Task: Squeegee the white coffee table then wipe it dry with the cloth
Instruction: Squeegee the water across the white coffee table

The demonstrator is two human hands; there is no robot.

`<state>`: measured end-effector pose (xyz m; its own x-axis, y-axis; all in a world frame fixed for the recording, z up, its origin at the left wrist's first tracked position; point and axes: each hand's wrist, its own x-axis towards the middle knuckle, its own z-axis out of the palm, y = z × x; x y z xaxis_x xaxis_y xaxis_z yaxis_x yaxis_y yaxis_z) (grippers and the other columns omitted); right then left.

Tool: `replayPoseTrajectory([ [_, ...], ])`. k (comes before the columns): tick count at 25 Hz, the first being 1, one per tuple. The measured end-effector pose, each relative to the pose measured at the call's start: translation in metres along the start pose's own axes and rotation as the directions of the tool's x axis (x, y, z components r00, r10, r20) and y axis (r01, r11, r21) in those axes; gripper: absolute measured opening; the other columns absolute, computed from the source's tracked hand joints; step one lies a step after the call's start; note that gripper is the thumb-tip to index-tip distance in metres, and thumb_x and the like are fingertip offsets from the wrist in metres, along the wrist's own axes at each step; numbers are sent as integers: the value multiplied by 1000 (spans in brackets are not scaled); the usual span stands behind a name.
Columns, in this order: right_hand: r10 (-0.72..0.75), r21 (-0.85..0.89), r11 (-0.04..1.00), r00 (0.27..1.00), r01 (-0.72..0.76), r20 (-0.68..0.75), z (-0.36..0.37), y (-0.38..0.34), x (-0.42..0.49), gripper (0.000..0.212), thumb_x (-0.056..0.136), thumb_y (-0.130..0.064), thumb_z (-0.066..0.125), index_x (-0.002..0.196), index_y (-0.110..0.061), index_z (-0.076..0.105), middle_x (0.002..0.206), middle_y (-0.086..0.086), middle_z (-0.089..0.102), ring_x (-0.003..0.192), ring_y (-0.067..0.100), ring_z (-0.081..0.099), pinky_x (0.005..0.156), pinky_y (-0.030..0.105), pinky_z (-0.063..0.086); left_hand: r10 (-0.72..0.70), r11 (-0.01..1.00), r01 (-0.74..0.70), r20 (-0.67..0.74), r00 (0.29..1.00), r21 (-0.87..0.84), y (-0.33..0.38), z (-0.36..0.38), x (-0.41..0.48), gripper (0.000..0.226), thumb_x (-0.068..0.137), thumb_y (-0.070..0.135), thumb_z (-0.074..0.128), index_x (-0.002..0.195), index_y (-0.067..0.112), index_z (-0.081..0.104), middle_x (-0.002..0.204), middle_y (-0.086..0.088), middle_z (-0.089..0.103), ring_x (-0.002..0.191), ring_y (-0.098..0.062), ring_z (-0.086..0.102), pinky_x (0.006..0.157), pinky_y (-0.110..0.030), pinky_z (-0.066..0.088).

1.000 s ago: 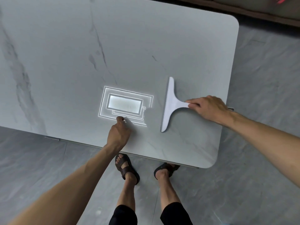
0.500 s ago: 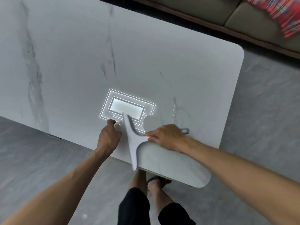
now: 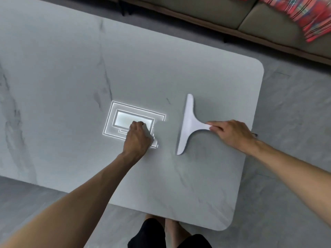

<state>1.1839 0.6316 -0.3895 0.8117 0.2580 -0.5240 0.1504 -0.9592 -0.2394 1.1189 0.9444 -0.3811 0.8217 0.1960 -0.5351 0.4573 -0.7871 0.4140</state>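
I have the right hand (image 3: pixel 232 134) wrapped around the handle of the flat white T-shaped plastic squeegee (image 3: pixel 187 124), its grip pinching the stem with the fingertips forward. The blade lies flat on the pale grey-veined white marble-look desk (image 3: pixel 206 185), running roughly parallel to the desk's right edge and standing a little in from it. Half a second ago that blade was down at the near edge, partly hanging off beside my left hand; now it is back out toward the right edge, in nearly the spot it held a second ago. I read that as one pull finished at the near edge and the tool reset for another stroke, so the squeegee stage looks under way, not done. The left hand (image 3: pixel 138 138) has slid further in from the near edge and now rests curled on the desk. A small pale fold shows under its fingers that may be the white cloth (image 3: pixel 149 136), though the bright rectangular reflection of a ceiling light (image 3: pixel 123 119) washes that patch out. I cannot tell whether that grip is truly pinching it. No water film is visible to me. Beyond the far edge are the olive sofa (image 3: pixel 268 17) and a red plaid blanket (image 3: pixel 308 17).
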Motion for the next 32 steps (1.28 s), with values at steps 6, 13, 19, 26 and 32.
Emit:
replayPoseTrajectory([
  [6, 248, 269, 939, 964, -215, -96, -33, 55, -42, 33, 98, -42, 45, 123, -31, 64, 101, -1, 73, 91, 25, 66, 74, 33, 49, -54, 983, 0, 293, 955, 182, 61, 39, 29, 73, 86, 20, 53, 146, 3, 13, 143, -38, 20, 133, -54, 21, 108, -56, 32],
  [13, 523, 683, 660, 844, -314, -117, -94, 13, 115, 51, 94, -26, 32, 144, -32, 32, 108, 14, 62, 77, 31, 57, 73, 40, 51, -174, 971, 103, 347, 922, 214, 69, 57, 55, 87, 84, 28, 55, 152, 27, 2, 153, -35, 8, 138, -58, 12, 110, -65, 18],
  [19, 480, 439, 807, 872, -396, -95, -33, 3, 41, 52, 101, -27, 30, 151, -36, 20, 114, 32, 59, 98, 44, 60, 75, 36, 42, -230, 949, 119, 384, 894, 291, 73, 59, 62, 85, 85, 35, 51, 152, 25, 0, 153, -37, 9, 138, -59, 10, 111, -65, 15],
  [26, 392, 362, 845, 917, -392, 79, -6, 2, -92, 52, 101, -22, 38, 150, -36, 26, 58, 2, 52, 51, 15, 50, 54, 34, 40, -255, 940, 115, 434, 864, 322, 83, 57, 64, 79, 91, 20, 34, 149, 5, -16, 148, -47, 3, 136, -65, -5, 112, -63, 10],
  [32, 512, 524, 767, 846, -370, -152, -90, 36, 28, 39, 99, -23, 32, 134, -26, 49, 96, 19, 65, 72, 29, 61, 73, 48, 55, -223, 940, 73, 440, 870, 333, 83, 53, 62, 86, 85, 16, 40, 149, 3, -16, 145, -46, 20, 137, -64, -4, 111, -65, 7],
])
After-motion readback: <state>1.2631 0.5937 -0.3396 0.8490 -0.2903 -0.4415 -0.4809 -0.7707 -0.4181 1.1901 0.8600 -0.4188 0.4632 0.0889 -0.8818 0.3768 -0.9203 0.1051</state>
